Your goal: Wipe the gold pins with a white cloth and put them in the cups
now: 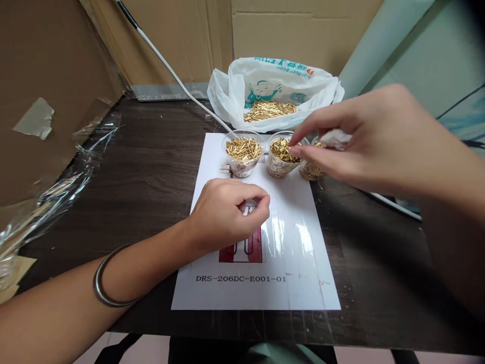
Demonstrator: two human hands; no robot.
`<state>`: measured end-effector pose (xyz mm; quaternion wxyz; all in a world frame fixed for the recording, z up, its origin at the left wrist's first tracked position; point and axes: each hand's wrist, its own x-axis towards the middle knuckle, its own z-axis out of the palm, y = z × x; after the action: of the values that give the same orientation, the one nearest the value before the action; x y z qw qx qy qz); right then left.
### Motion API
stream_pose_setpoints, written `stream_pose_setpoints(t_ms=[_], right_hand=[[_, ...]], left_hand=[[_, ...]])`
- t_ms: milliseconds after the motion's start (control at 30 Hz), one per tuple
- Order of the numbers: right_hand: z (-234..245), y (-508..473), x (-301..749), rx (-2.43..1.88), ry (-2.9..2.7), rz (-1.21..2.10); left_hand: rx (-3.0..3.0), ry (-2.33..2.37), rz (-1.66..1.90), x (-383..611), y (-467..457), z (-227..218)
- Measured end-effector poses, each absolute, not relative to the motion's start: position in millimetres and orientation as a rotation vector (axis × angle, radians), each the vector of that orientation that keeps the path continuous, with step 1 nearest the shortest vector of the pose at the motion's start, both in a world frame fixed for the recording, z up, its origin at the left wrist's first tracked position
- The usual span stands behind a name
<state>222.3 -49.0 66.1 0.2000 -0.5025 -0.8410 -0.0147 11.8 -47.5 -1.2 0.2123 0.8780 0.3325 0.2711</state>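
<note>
My left hand (231, 215) rests over the printed sheet (299, 283), thumb and forefinger pinched together; whatever they hold is too small or hidden to name. Over the middle clear cup (279, 167) of short gold-coloured metal pieces, my right hand (348, 136) brings its thumb and forefinger tips close together. Anything between those tips cannot be made out. A crumpled white bit (335, 139) shows by its curled fingers. The left clear cup (242, 166) holds more gold-coloured pieces, and a third cup (311, 172) is partly covered by my right hand.
A white plastic bag (227, 98) with loose gold-coloured pins (271, 110) lies open behind the cups. A white cable (178, 78) runs down to the dark table (151, 167). Cardboard (182, 45) stands at the back, with clear plastic wrap (76, 177) along the left edge.
</note>
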Motion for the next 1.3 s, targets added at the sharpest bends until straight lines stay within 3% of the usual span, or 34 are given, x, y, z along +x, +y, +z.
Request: stream_pose_setpoints(t_ms=[567, 1300], right_hand=[[52.6, -30.4, 223.0, -1.610, -2.261, 0.000], [44.2, -30.6, 223.3, -1.480, -2.292, 0.039]], left_hand=[[2.429, 0.988, 0.664, 11.4, -43.0, -5.6], [2.418, 0.868, 0.604, 12.0, -41.1, -6.9]])
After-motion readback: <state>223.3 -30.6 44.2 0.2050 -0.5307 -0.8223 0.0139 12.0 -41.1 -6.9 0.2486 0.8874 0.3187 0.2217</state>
